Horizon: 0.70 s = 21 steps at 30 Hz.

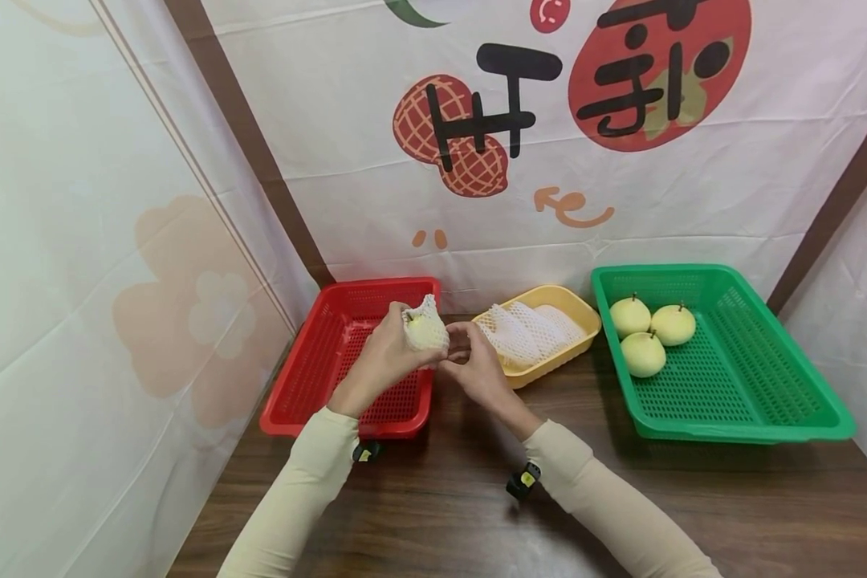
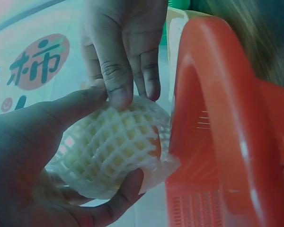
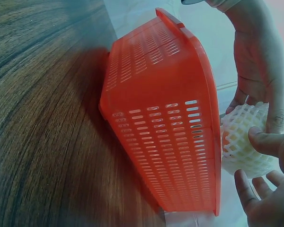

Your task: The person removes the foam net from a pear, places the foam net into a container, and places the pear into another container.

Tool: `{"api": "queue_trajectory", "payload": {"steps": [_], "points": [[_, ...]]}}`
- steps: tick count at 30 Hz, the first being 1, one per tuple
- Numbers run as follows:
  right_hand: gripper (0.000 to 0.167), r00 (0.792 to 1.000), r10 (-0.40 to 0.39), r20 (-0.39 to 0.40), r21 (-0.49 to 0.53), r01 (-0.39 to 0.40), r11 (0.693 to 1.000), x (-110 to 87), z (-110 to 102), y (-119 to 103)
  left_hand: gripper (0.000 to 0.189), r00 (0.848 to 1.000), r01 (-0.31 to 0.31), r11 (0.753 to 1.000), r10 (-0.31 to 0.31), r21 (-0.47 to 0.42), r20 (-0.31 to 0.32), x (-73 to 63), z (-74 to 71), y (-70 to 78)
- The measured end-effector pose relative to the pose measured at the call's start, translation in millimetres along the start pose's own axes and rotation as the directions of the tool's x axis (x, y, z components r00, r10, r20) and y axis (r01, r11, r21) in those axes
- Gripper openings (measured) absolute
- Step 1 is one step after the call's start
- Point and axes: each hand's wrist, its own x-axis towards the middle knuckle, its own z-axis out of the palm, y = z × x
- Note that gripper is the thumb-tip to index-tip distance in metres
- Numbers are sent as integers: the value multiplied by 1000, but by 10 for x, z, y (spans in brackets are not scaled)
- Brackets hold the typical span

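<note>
A pale yellow-green pear (image 1: 423, 332) sits inside a white foam net sleeve (image 2: 116, 139), held up over the right side of the red basket (image 1: 274, 419). My left hand (image 1: 388, 347) grips the sleeved pear, thumb on one side and fingers around the other. From the right, my right hand (image 1: 480, 369) meets it with the thumb (image 3: 265, 142) on the net and curled fingers at its end. Both thumb tips come close together on the net in the left wrist view. Beside the stem, the net's loose edge stands up in the head view.
A yellow tray (image 1: 552, 371) holding several white foam nets (image 1: 531, 331) stands behind my right hand. At the right, a green basket (image 1: 744, 429) contains three bare pears (image 1: 643, 354). A printed cloth (image 1: 347, 201) hangs behind the wooden table (image 1: 470, 514).
</note>
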Motion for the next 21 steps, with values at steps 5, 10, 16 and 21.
{"api": "queue_trajectory", "payload": {"steps": [5, 10, 16, 21], "points": [[54, 1000, 6, -9, 6, -6, 1000, 4, -14, 16, 89, 999, -33, 999, 33, -13, -26, -10, 40, -9], [54, 1000, 29, -5, 0, -29, 1000, -1, -38, 39, 88, 998, -43, 999, 43, -11, -42, -34, 86, -20], [53, 1000, 24, -18, -14, -24, 1000, -13, -75, 34, 88, 996, -65, 998, 64, -7, -65, -51, 123, -14], [53, 1000, 8, -6, 7, -8, 1000, -21, -108, 17, 87, 993, -83, 997, 83, -1, -89, -61, 134, -16]]}}
